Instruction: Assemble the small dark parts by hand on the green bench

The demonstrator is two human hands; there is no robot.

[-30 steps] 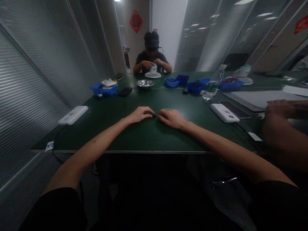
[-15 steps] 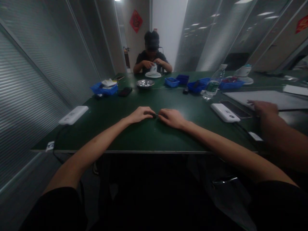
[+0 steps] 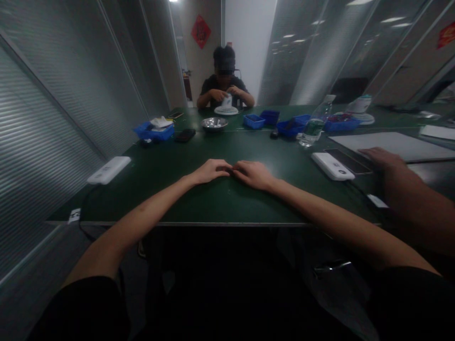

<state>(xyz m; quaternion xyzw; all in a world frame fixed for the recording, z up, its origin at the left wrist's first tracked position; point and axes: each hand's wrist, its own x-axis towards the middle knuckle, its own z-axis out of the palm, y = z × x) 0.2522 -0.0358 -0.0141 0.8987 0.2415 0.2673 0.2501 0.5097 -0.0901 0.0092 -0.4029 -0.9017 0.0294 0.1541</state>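
Observation:
My left hand [image 3: 212, 171] and my right hand [image 3: 255, 174] meet low over the green table [image 3: 227, 203], fingertips touching or nearly so. Both are closed, thumbs and fingers pinched toward each other. Something small and dark shows faintly between the fingertips, mostly hidden by them; its kind cannot be made out. Both forearms reach in over the table's front edge.
White power banks [image 3: 109, 170] [image 3: 332, 166] lie at either side. Behind stand a metal bowl [image 3: 214, 129], a black phone [image 3: 185, 136], blue trays [image 3: 254, 121] and a water bottle [image 3: 313, 124]. Another person's hand [image 3: 386, 158] reaches in at right; someone sits opposite.
My left hand has shifted slightly right, closing the small gap to my right hand. The dark piece between them is now more covered. The other person's hand at right has moved left.

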